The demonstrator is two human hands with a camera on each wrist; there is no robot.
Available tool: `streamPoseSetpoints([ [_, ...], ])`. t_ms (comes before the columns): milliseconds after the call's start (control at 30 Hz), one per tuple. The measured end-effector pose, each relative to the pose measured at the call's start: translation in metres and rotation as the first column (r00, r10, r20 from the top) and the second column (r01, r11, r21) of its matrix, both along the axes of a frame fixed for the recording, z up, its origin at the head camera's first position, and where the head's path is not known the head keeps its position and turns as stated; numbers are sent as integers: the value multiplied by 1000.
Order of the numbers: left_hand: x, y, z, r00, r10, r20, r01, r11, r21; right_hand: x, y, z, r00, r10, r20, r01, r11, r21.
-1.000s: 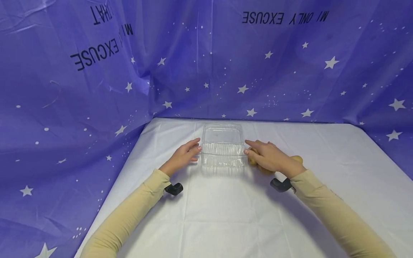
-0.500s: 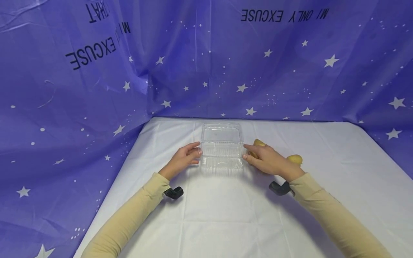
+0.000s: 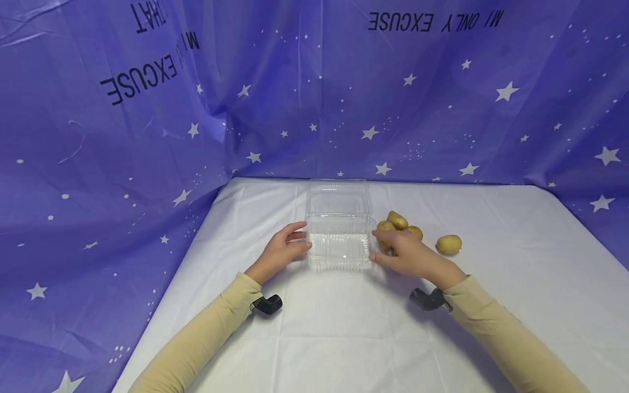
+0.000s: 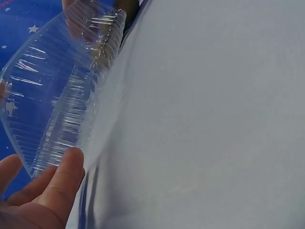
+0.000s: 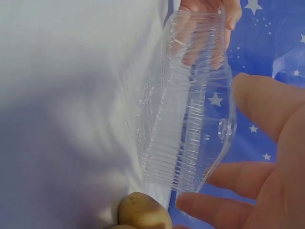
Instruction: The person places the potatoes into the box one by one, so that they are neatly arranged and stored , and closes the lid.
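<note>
A clear plastic clamshell container (image 3: 339, 240) sits at the middle of the table, its lid (image 3: 338, 199) folded back on the far side. My left hand (image 3: 282, 250) touches its left side, thumb nearer me and fingers fairly straight. On the opposite side, my right hand (image 3: 410, 254) rests its fingertips against the wall. In the right wrist view the thumb and fingers are spread around the container's end (image 5: 186, 109). Several potatoes (image 3: 397, 220) lie together just beyond my right hand, which partly hides them.
One more potato (image 3: 449, 244) lies apart, right of the others. White cloth (image 3: 339, 333) covers the table. A purple star-printed curtain (image 3: 422, 109) hangs behind it and along the left side. A black wrist mount (image 3: 267, 304) sticks out beneath the left sleeve.
The container has shifted toward me, and its base now shows more of its inside. Both hands have come nearer along with it. More of the potatoes is visible beside my right hand.
</note>
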State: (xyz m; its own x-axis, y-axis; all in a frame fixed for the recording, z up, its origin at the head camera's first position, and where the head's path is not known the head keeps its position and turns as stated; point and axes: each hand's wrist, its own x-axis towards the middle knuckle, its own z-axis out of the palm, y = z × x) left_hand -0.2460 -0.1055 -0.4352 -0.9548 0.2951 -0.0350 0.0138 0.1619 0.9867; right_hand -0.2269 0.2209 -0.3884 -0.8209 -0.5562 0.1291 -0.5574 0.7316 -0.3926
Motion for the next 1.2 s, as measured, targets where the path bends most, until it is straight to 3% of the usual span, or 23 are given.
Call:
streamPoseSetpoints([
  [133,4,2,-5,999,33,0,-33,999,32,3,1,-4,999,10,-34,-10,1000,-11],
  [467,12,4,-13,998,26,-58,-21,996,90,4,3,-13,998,13,-63,-16,999,-42],
  [1200,12,7,-20,995,45,-87,-39,997,67,8,6,-21,999,-22,-49,18,995,-94],
])
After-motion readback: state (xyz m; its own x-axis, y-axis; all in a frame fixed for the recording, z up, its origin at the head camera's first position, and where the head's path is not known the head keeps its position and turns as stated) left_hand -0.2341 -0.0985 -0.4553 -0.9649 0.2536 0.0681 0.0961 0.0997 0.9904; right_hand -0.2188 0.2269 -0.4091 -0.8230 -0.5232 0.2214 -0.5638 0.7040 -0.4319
